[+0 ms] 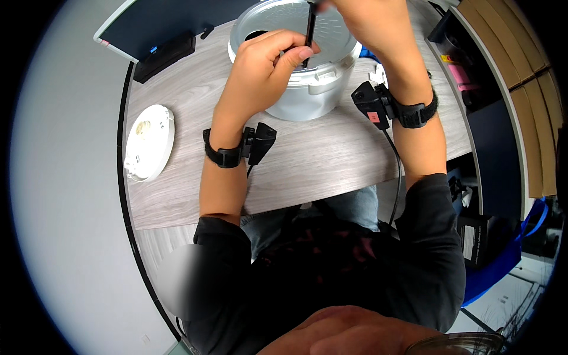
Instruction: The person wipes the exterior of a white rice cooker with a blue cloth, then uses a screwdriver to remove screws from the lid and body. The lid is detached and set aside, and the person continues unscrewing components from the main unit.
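Note:
A white round appliance body [307, 106], which looks like a rice cooker, stands at the far side of the table. A grey metal disc [337, 35] covers its top. A dark screwdriver [310, 29] is upright, its lower end down at the appliance's near rim. My left hand [260, 68] closes thumb and forefinger around the lower shaft, hiding part of the disc. Above it, my right hand [364, 18] grips the screwdriver's upper end; its fingers are partly blurred and cut off by the top edge.
A white round cover [151, 142] lies on the table's left side. A monitor [160, 26] and a black box-shaped device [165, 56] stand behind it. Small white parts [377, 74] sit right of the appliance. Shelves with cardboard boxes [503, 41] flank the right side.

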Demonstrator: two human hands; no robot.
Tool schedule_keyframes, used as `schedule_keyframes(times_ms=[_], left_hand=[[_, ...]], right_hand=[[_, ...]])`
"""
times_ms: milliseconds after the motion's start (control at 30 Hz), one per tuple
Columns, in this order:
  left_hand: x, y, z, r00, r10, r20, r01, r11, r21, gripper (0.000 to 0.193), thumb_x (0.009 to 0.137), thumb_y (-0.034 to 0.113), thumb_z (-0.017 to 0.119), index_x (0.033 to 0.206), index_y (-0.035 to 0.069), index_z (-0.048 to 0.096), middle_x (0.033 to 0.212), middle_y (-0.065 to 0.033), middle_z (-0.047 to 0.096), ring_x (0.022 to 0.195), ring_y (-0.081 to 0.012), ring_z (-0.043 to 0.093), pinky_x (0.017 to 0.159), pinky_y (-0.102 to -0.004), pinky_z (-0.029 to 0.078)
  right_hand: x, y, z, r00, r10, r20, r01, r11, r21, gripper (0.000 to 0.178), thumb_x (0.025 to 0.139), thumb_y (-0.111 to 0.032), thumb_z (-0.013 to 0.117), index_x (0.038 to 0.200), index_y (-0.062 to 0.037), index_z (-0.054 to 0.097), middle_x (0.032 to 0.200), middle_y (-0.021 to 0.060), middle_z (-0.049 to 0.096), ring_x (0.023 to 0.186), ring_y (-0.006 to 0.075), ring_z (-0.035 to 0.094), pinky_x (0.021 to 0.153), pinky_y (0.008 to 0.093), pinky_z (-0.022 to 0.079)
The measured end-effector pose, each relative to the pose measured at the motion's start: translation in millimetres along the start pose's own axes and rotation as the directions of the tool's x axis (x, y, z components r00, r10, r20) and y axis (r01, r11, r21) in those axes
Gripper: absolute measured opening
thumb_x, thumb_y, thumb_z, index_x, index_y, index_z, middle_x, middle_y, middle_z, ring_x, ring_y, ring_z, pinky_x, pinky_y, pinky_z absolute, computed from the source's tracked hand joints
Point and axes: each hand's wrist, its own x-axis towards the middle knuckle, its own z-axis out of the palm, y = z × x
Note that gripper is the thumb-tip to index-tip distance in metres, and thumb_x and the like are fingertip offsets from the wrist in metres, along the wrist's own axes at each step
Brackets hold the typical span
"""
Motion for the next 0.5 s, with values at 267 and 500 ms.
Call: schedule_keyframes(times_ms=[267,500], left_hand=[[-3,-2,-2,0.995,-0.088,0.042,0.088,0.996,-0.013,0.014,0.098,0.011,0.064,0.1,0.0,0.072,0.081,-0.0045,0.071,0.073,-0.0111,0.062,0.067,-0.0255,0.049],[0,-7,9,0.996,0.031,-0.089,-0.041,0.993,-0.107,0.012,0.093,0.014,0.072,0.097,0.003,0.075,0.074,-0.0041,0.07,0.059,-0.01,0.056,0.056,-0.0241,0.044]], right_hand=[[3,24,-14,0.983,-0.109,0.15,0.094,0.99,0.103,0.042,0.093,-0.005,0.074,0.131,0.0041,0.059,0.105,0.0027,0.067,0.094,0.0078,0.064,0.082,0.0229,0.055],[4,32,-15,0.973,-0.087,0.215,0.007,0.936,0.351,0.04,0.094,-0.009,0.073,0.13,0.0024,0.059,0.105,0.0058,0.07,0.093,0.0108,0.067,0.084,0.0264,0.055]])
